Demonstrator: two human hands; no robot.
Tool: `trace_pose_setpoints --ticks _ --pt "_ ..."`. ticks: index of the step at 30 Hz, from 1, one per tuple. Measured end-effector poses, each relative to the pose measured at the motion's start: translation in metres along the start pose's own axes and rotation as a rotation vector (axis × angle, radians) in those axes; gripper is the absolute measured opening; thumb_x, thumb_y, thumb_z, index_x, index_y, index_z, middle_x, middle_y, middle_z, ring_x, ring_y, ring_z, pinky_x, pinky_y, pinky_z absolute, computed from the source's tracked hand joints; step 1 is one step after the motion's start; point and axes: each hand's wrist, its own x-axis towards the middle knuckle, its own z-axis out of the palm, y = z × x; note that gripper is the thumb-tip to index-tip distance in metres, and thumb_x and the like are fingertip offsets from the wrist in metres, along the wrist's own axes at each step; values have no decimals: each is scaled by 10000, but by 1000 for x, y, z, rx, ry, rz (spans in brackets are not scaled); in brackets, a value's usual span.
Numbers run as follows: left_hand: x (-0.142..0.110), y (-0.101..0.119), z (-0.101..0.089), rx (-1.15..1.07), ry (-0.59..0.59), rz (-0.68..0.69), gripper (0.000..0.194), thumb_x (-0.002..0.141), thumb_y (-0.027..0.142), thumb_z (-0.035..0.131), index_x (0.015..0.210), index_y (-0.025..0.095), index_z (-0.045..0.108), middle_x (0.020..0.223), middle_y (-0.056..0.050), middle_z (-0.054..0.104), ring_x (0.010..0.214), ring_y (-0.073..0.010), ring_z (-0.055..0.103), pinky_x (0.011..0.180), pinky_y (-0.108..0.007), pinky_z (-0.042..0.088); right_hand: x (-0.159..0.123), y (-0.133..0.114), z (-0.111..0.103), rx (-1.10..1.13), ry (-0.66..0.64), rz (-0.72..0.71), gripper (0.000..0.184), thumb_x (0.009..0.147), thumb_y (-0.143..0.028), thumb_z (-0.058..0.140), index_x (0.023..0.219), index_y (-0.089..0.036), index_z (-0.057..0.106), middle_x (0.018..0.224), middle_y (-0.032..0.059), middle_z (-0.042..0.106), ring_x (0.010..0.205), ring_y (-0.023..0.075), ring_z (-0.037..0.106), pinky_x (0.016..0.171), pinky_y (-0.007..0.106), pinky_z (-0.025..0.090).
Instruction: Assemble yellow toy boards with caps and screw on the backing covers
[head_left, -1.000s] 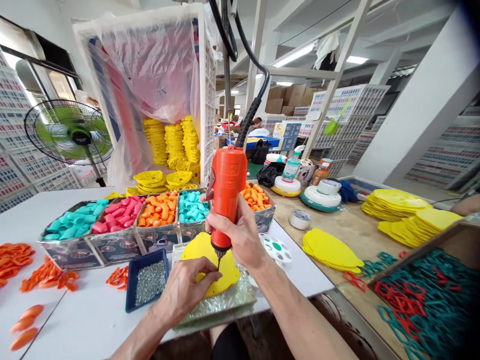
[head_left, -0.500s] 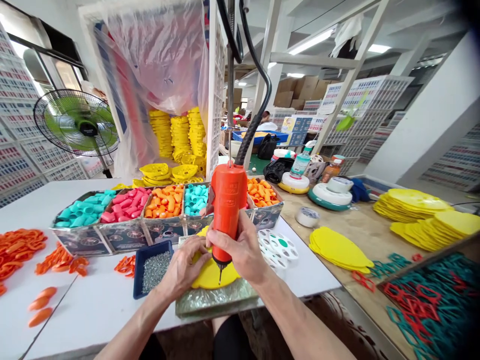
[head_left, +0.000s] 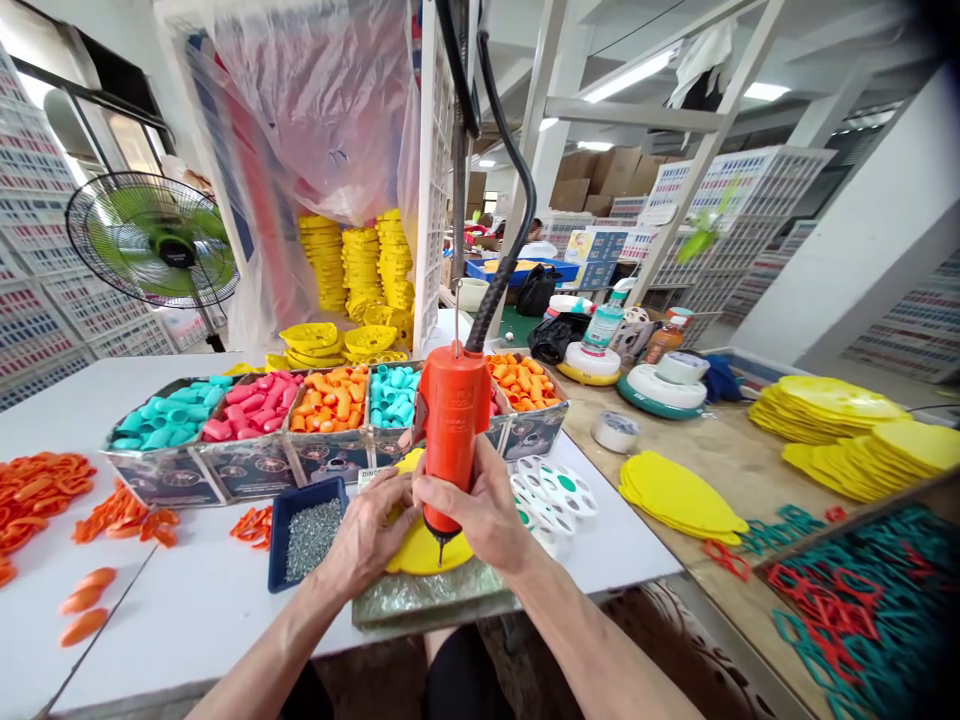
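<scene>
My right hand [head_left: 491, 510] is wrapped around an upright red electric screwdriver [head_left: 451, 425], which hangs from a cable and a thin hook. Its dark bit points down at a flat yellow plastic part [head_left: 424, 548], near the part's front edge. My left hand [head_left: 375, 522] lies curved over the left side of this part and holds it against a plastic-wrapped block [head_left: 420, 600]. My left fingers and the tool hide much of the part. Left of that hand, a dark blue tray [head_left: 276, 545] holds small metal screws [head_left: 311, 540].
A row of boxes [head_left: 255, 470] with teal, pink and orange pieces crosses the table behind my hands. Orange parts [head_left: 45, 500] lie at left. White perforated parts [head_left: 555, 495] and yellow sheets [head_left: 675, 495] are at right, near a bin of teal and red links [head_left: 862, 600].
The screwdriver's top has come down slightly and tilted a little, with my right hand moving along. My left hand stays on the yellow part.
</scene>
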Motion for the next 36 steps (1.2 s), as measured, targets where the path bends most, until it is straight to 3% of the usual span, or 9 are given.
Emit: trace_pose_setpoints --ticks 7,13,17,20,25,31,36 --pt "1 3 -2 26 -13 0 272 980 258 480 1096 243 724 1131 -33 770 1046 -233 705 942 -352 550 -2 -4 5 23 -12 19 339 714 -272 832 975 -240 619 815 -20 662 636 136 574 644 298 506" --pt "3 7 -4 11 -16 -7 262 987 275 480 1043 237 733 1133 -12 774 986 -207 720 948 -333 550 -2 0 0 65 -60 12 331 738 -255 818 1004 -231 621 781 -22 669 667 148 609 679 312 516" --pt "1 6 -7 -33 -8 -14 239 974 245 487 988 217 724 1152 -37 776 1036 -207 716 1004 -345 529 7 -6 -1 48 39 -20 355 783 -299 786 1081 -232 605 870 -2 678 679 151 621 669 320 527" --pt "-6 5 -10 -43 24 -24 176 942 241 559 893 209 724 1125 -75 786 1074 -232 712 1016 -376 534 21 -17 4 68 122 -90 365 789 -302 781 1094 -248 589 896 -7 672 654 140 620 645 308 535" --pt "-21 8 -11 -44 52 40 110 891 251 690 783 232 690 1023 -41 807 1049 -223 725 1088 -408 488 38 -24 18 100 101 -161 318 804 -292 768 1063 -243 589 905 -5 665 655 131 623 624 288 533" --pt "-26 14 -12 -92 99 26 161 840 204 747 725 226 636 952 -30 805 971 -215 730 943 -341 559 36 -13 32 96 69 -123 345 798 -307 768 1084 -241 586 886 -11 655 636 128 619 627 289 537" --pt "-30 15 -16 -103 71 28 139 875 183 701 753 223 648 953 -14 791 930 -182 721 889 -289 549 34 -8 32 100 46 -103 343 806 -298 768 1097 -250 594 815 -24 644 632 129 614 615 278 515"
